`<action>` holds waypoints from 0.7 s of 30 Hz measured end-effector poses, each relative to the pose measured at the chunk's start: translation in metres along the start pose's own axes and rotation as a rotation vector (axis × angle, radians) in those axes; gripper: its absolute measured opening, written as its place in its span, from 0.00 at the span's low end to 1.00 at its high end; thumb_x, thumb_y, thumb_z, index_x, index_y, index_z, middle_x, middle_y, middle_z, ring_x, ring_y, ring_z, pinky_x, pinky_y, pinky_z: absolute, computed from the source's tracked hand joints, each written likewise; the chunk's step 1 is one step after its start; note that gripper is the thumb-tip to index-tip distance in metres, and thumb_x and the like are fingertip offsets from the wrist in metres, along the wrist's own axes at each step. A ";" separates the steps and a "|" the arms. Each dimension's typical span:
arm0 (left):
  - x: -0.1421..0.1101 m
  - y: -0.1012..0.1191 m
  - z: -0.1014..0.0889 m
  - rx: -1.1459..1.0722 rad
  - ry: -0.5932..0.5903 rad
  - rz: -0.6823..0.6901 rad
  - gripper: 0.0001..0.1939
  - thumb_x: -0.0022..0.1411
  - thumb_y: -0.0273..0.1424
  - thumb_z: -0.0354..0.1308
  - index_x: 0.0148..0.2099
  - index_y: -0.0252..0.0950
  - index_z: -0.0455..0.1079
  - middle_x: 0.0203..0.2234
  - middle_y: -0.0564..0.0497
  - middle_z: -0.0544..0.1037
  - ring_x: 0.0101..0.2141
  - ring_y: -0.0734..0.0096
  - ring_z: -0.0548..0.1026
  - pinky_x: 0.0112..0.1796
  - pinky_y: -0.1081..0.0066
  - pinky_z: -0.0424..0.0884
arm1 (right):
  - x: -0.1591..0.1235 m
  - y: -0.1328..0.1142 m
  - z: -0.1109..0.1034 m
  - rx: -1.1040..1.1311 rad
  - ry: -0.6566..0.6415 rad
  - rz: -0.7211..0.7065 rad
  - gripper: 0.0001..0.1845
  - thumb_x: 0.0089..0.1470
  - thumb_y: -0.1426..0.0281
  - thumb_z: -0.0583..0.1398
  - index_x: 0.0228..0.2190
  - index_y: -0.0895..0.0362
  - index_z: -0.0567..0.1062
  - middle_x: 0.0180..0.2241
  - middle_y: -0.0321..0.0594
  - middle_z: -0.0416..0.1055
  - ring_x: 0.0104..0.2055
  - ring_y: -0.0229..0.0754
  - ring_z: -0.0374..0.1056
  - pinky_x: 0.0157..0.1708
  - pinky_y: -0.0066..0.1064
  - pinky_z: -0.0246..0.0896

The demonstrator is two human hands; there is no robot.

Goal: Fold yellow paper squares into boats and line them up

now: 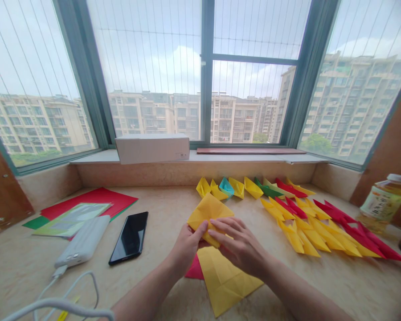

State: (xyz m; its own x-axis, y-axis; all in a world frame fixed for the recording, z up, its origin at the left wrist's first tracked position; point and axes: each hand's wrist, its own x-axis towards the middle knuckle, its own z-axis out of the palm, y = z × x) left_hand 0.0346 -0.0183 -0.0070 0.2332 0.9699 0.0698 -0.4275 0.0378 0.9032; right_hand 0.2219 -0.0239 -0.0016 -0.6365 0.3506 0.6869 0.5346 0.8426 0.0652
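Folding yellow paper (211, 207) at mid-frame, left hand (187, 240) and right hand (242, 240) together gripping it.
The step looks like shaping or creasing; the next move likely calls for steady, even finger pressure. Counted: one yellow sheet (229, 276) below, one phone (129, 238) and one power bank (83, 243) at left, one bottle (384, 203) at far right, one blue boat (226, 187) right of centre; the yellow boats (253, 188) overlap too much to count.
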 end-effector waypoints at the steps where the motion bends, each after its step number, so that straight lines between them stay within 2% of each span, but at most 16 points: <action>1: 0.000 0.000 -0.001 0.004 -0.007 -0.003 0.23 0.55 0.40 0.69 0.49 0.32 0.76 0.42 0.40 0.81 0.37 0.58 0.81 0.36 0.65 0.78 | 0.000 0.001 -0.002 0.013 -0.006 -0.003 0.20 0.62 0.73 0.57 0.55 0.54 0.70 0.56 0.45 0.70 0.58 0.46 0.65 0.55 0.42 0.64; 5: -0.001 0.000 -0.003 0.000 -0.035 -0.019 0.22 0.56 0.40 0.68 0.48 0.31 0.76 0.39 0.40 0.82 0.36 0.57 0.81 0.35 0.65 0.78 | -0.003 0.006 -0.009 0.064 -0.019 -0.023 0.14 0.63 0.70 0.58 0.50 0.53 0.73 0.56 0.43 0.71 0.58 0.45 0.66 0.55 0.39 0.64; 12: -0.003 0.002 -0.006 -0.051 -0.048 -0.061 0.22 0.55 0.39 0.69 0.50 0.34 0.75 0.41 0.41 0.81 0.38 0.55 0.81 0.35 0.64 0.77 | -0.010 0.015 -0.011 0.002 0.012 -0.004 0.18 0.64 0.74 0.56 0.52 0.47 0.73 0.59 0.45 0.66 0.61 0.48 0.62 0.58 0.48 0.62; 15: -0.004 0.001 -0.006 -0.086 -0.075 -0.060 0.22 0.57 0.38 0.68 0.51 0.34 0.74 0.43 0.40 0.81 0.40 0.54 0.80 0.37 0.64 0.77 | -0.013 0.016 -0.009 0.027 0.035 0.041 0.18 0.63 0.73 0.57 0.52 0.46 0.74 0.64 0.46 0.57 0.66 0.52 0.54 0.61 0.52 0.57; 19: -0.007 0.000 -0.006 -0.109 -0.105 -0.066 0.25 0.59 0.37 0.66 0.56 0.34 0.71 0.45 0.39 0.80 0.41 0.54 0.80 0.39 0.62 0.76 | -0.015 0.017 -0.009 0.151 0.021 0.079 0.18 0.62 0.74 0.57 0.51 0.47 0.75 0.70 0.41 0.40 0.71 0.55 0.39 0.63 0.48 0.56; 21: -0.008 0.000 -0.006 -0.117 -0.099 -0.069 0.26 0.59 0.37 0.66 0.57 0.34 0.70 0.45 0.39 0.80 0.42 0.53 0.79 0.40 0.61 0.76 | -0.016 0.017 -0.010 0.199 0.008 0.098 0.17 0.62 0.73 0.58 0.51 0.47 0.75 0.71 0.39 0.35 0.71 0.56 0.38 0.63 0.48 0.55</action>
State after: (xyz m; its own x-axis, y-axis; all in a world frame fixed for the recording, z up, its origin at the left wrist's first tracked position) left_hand 0.0276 -0.0252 -0.0103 0.3481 0.9357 0.0564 -0.5048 0.1364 0.8524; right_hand 0.2466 -0.0187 -0.0044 -0.5819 0.4327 0.6886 0.4732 0.8688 -0.1459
